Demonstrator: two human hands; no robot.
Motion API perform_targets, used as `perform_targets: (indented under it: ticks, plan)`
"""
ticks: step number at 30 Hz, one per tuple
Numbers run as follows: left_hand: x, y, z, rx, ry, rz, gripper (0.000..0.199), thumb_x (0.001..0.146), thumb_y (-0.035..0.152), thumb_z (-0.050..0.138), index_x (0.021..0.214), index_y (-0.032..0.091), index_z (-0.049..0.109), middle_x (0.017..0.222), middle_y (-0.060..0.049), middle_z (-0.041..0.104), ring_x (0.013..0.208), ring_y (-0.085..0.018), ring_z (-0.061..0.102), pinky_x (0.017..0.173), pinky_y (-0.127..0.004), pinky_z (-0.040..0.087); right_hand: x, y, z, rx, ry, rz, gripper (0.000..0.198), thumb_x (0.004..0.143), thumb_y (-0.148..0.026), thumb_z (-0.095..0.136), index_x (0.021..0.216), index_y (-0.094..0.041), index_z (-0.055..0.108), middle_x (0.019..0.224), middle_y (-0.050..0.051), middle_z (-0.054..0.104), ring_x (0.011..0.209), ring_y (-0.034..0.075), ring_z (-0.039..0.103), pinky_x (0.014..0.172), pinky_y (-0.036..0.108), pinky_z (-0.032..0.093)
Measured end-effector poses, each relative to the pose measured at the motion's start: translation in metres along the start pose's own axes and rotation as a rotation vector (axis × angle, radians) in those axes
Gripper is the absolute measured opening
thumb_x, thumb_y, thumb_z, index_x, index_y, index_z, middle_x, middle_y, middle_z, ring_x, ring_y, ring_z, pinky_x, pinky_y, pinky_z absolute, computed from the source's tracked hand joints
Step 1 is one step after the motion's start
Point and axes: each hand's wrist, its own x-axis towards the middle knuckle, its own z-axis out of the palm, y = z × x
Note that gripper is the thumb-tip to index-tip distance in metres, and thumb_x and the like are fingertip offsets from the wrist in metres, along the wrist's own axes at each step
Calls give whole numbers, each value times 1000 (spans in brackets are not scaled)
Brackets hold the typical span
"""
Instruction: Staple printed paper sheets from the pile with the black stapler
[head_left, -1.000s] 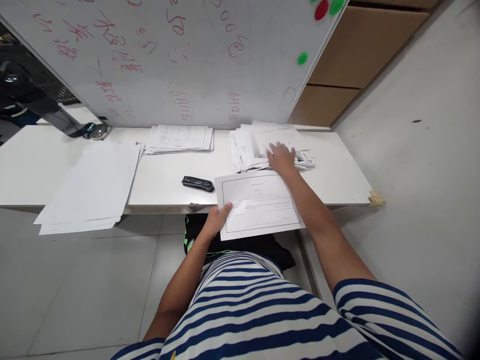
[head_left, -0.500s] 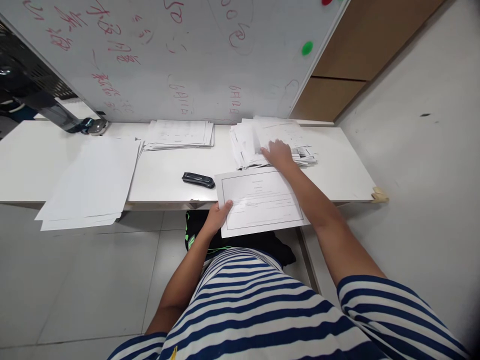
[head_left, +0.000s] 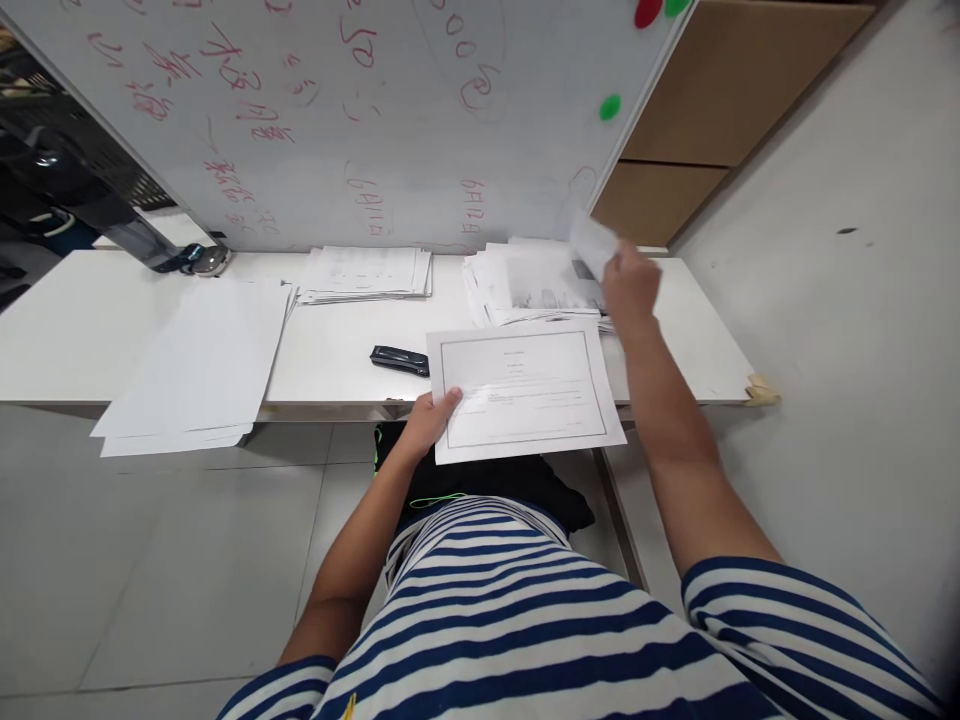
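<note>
Our left hand [head_left: 430, 420] pinches a bordered sheet [head_left: 525, 400], our right hand [head_left: 631, 285] a raised page [head_left: 594, 242]; we judge page-picking underway, the next move needing clearance from the stack [head_left: 486, 285].

Single view, taken by a camera worn on the person's head. Viewpoint lies above and just short of the white table [head_left: 330, 365], at close range, facing forward and steeply down across it. Frame takes in the whiteboard [head_left: 420, 140] behind the table, the wall [head_left: 847, 340] to its right, and the floor [head_left: 187, 560] and striped shirt [head_left: 487, 600] short of it, the shirt being nearest the lens. The left hand [head_left: 429, 424], at the table's near edge, and the right hand [head_left: 631, 285], over the table, both fall within coverage.
</note>
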Motion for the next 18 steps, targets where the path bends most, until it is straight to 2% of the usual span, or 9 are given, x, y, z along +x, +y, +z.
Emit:
perform_targets:
  ticks: [1,5,9,12,18]
  plan:
    - [8,12,2,28,7,14,59,77,61,74,108,11,75,117,-17,75,114,-33,69,100,-42,52,0,13,-11,12,64,48,49,102,-15,22,137,-5,55,116,25,71,108,25,69,93,38,47]
    - [59,73,30,135,18,97,50,82,55,70,105,11,75,111,-16,76,108,-31,70,95,-41,53,-20,52,-45,150,496,122,56,105,-23,15,140,-1,53,131,27,65,122,25,66,99,38,50]
    - [108,119,68,183,-14,215,40,86,47,66,98,9,73,102,-15,76,97,-27,70,88,-38,53,-60,61,-48,183,693,88,62,108,-39,13,134,-7,59,129,22,68,121,27,68,100,45,55]
    - [125,124,78,165,-45,257,40,86,46,65,100,10,72,103,-13,76,99,-25,70,87,-35,53,-84,64,-37,178,733,102,62,107,-42,13,136,-11,60,124,19,70,117,27,70,96,46,59]
    - [138,104,74,164,-19,204,41,86,44,65,104,9,72,110,-17,75,102,-27,70,90,-38,52,-102,66,-25,213,688,124,59,107,-40,18,140,-13,59,128,19,69,122,28,68,101,47,57]
